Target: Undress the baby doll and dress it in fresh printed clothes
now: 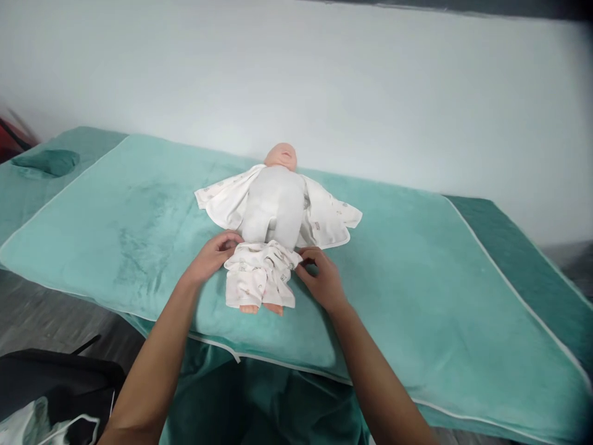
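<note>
A baby doll (274, 194) lies on its back with its head toward the wall; its torso and upper legs are pale grey-white. A white printed baby shirt (327, 213) is spread open beneath it, the sleeves out to both sides. White printed baby trousers (248, 284) are bunched around its lower legs, and the feet stick out below the cuffs. My left hand (217, 253) pinches the trousers' waistband at the left edge, fingertips partly hidden. At the right edge of the waistband, my right hand (323, 276) grips the fabric between thumb and fingers.
A green padded bed (398, 296) with a white-edged cover runs along the white wall (370, 93). It has a face hole (49, 162) at its left end. A black chair or bag (60, 371) with pale cloth on it stands at the lower left.
</note>
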`<state>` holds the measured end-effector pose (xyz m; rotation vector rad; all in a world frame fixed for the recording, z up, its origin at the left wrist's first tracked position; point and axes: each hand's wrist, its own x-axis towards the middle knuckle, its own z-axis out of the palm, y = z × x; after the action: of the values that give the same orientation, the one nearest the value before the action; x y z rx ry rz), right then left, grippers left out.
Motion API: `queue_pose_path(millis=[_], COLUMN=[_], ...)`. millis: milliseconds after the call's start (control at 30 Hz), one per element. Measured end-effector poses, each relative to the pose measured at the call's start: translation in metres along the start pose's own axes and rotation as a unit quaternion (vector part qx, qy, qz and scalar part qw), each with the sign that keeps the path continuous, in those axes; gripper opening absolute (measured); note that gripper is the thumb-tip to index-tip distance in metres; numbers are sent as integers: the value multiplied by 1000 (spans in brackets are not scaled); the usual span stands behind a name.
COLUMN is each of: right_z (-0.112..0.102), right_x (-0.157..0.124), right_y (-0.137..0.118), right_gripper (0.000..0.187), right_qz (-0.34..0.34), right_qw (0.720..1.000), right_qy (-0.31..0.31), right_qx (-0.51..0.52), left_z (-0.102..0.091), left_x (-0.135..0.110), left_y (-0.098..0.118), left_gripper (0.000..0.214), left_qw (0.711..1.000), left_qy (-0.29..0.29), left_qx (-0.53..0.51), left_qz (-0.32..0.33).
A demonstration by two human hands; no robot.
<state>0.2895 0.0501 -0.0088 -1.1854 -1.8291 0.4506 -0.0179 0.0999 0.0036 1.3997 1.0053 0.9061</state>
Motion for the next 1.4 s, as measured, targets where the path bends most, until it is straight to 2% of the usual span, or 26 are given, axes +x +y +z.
queue_pose_path(millis=[167,267,367,467,567,633,733,833,1000,1100,1167,1233,1267,1333,1400], right_z=[1,2,4,4,-1,-3,-3,-3,-10,-15,-14,-9,-5,3,10], right_x=[8,25,46,69,86,89,80,68,65,66,64,63,62,64,67], right_y=[1,-1,-4,-3,6,12,16,16,15,15,15,16,17,19,20], right_gripper=[14,15,18,25,27,21,17,21,33,30,24,18,15,13,13], right_qz=[-18,-19,35,129,190,189,171,158,194,213,203,165,138,88,61], right_qw=[999,997,992,973,955,954,957,956,943,931,934,959,975,995,989], right_qy=[33,74,108,110,57,17,1,-31,-86,-162,-184,-150,-110,11,133], right_qx=[-13,-12,58,155,218,230,233,246,256,246,228,175,135,41,-36], left_z=[4,10,13,9,2,0,0,1,1,2,3,4,4,5,6], left_x=[4,16,41,70,93,99,95,86,83,85,86,86,86,84,83], left_y=[2,11,23,30,23,14,3,2,8,7,5,4,4,5,6], left_gripper=[15,18,18,11,6,7,17,25,27,29,28,28,28,30,32], left_qw=[992,990,990,981,972,977,987,991,988,989,989,989,990,991,992], left_qy=[52,74,95,165,209,193,148,114,102,92,91,89,87,77,66], left_qx=[60,39,0,32,58,31,-5,-2,-17,-34,-39,-45,-49,-59,-64], left_qz=[99,110,101,98,86,82,68,73,117,110,110,106,102,93,89])
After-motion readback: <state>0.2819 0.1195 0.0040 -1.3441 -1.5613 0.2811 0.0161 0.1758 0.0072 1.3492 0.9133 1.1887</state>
